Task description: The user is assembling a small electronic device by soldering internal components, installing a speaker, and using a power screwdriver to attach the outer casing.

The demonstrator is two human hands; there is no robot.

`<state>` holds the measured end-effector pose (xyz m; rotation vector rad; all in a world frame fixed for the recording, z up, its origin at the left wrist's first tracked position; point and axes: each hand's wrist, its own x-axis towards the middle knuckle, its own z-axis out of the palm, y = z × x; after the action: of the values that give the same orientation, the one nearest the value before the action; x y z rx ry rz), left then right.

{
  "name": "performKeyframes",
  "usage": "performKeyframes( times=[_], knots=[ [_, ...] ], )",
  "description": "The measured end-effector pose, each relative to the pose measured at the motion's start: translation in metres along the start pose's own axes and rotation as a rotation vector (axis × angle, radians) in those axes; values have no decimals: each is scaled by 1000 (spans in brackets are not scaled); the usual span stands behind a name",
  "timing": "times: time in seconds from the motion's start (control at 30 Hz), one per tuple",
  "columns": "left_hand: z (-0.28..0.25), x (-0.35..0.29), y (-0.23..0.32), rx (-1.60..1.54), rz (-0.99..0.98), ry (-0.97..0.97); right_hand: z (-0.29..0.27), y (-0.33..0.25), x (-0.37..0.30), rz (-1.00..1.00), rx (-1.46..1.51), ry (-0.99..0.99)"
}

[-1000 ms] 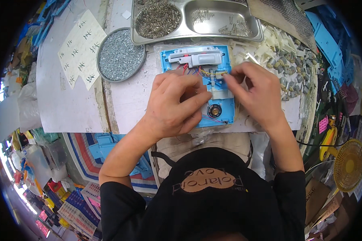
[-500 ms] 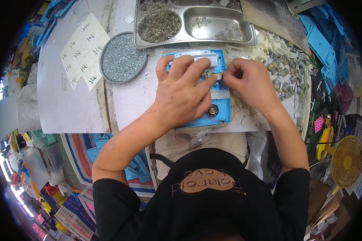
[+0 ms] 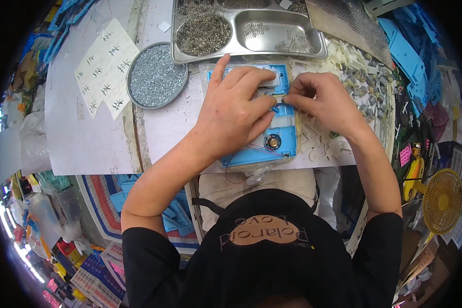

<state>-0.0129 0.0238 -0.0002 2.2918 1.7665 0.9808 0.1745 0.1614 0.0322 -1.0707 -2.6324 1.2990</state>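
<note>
A blue plastic casing (image 3: 288, 134) lies open on the table in front of me. A small round speaker (image 3: 272, 141) with thin red wires sits in its near part, and a translucent white strip (image 3: 282, 121) crosses its middle. My left hand (image 3: 233, 110) rests over the casing's left side, fingers bent and pressing on it, little finger raised. At the casing's right edge my right hand (image 3: 331, 100) pinches thumb and forefinger at a small pale part (image 3: 278, 98), which the left fingertips also reach. Fingers partly hide that part, so its kind is unclear.
A steel compartment tray (image 3: 277, 55) with small springs stands beyond the casing. To the left are a round dish of screws (image 3: 157, 75) and a marked paper sheet (image 3: 105, 66). Loose pale and grey parts (image 3: 367, 77) heap at right. A yellow fan (image 3: 443, 201) stands lower right.
The left little finger has lifted away from the casing, and the left fingers have shifted slightly. My right thumb and forefinger have changed their pinch at the casing's right edge.
</note>
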Motion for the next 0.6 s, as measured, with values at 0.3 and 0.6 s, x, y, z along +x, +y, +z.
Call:
performKeyframes(
  times=[0.3, 0.6],
  knots=[
    [-7, 9, -6, 38, 6, -65, 14, 18, 2, 129, 301, -41],
    [-10, 33, -9, 116, 181, -110, -13, 34, -1, 11, 357, -132]
  ],
)
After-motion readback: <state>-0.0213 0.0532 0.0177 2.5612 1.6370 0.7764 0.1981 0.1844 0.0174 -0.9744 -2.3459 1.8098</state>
